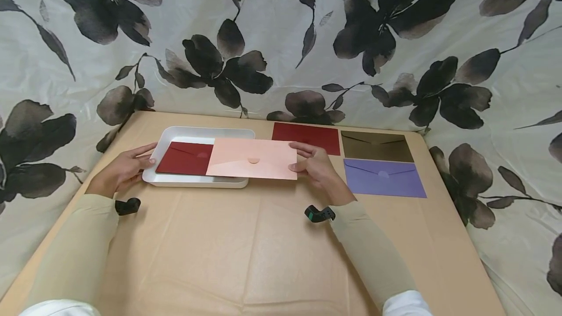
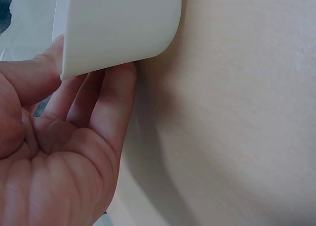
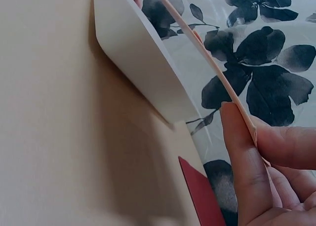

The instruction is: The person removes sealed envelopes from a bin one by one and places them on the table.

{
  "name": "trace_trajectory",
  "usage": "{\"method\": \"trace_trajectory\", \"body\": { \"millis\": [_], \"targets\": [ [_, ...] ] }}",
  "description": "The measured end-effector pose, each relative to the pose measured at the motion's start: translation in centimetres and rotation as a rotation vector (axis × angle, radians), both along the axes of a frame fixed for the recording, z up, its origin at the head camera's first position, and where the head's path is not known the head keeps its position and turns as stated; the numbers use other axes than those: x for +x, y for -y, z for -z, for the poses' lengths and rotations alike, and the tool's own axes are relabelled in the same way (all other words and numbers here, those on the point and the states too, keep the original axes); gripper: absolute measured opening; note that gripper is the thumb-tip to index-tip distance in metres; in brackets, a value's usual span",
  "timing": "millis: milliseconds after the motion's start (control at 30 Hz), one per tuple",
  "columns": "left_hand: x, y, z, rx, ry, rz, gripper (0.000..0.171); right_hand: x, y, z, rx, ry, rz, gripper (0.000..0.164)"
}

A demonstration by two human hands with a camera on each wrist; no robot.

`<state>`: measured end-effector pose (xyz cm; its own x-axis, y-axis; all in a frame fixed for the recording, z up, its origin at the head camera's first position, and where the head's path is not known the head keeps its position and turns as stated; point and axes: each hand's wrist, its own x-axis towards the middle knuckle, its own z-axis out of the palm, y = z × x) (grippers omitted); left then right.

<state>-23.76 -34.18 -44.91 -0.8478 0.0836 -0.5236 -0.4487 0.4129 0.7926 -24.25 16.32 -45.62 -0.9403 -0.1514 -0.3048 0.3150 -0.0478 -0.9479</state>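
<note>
A white tray (image 1: 197, 184) stands at the left of the table with a red envelope (image 1: 184, 157) in it. My left hand (image 1: 125, 169) grips the tray's left end, thumb at the rim; in the left wrist view the fingers (image 2: 114, 100) reach against its underside. A pale pink envelope (image 1: 252, 159) with a small round seal is held over the tray's right half, overlapping the red one. My right hand (image 1: 318, 165) pinches its right end between thumb and fingers. Seen edge-on in the right wrist view, the pink envelope (image 3: 217, 67) is tilted above the tray wall (image 3: 143, 63).
Another red envelope (image 1: 307, 133) lies at the back of the table, partly behind the right hand. Beside it are a brown envelope (image 1: 377, 146) and a purple envelope (image 1: 384, 178). A floral cloth (image 1: 298, 28) hangs behind the tan tabletop (image 1: 219, 252).
</note>
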Motion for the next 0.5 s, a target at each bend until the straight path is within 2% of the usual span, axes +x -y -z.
{"method": "trace_trajectory", "body": {
  "millis": [367, 500],
  "targets": [
    [0.1, 0.3, 0.0, -0.044, -0.009, 0.022, 0.073, -0.1, -1.1, 0.4, -0.023, 0.006, 0.002, 0.067],
    [0.1, 0.4, 0.1, -0.019, -0.016, 0.018, 0.073, -0.1, -1.6, 0.5, -0.011, 0.007, 0.001, 0.067]
  ]
}}
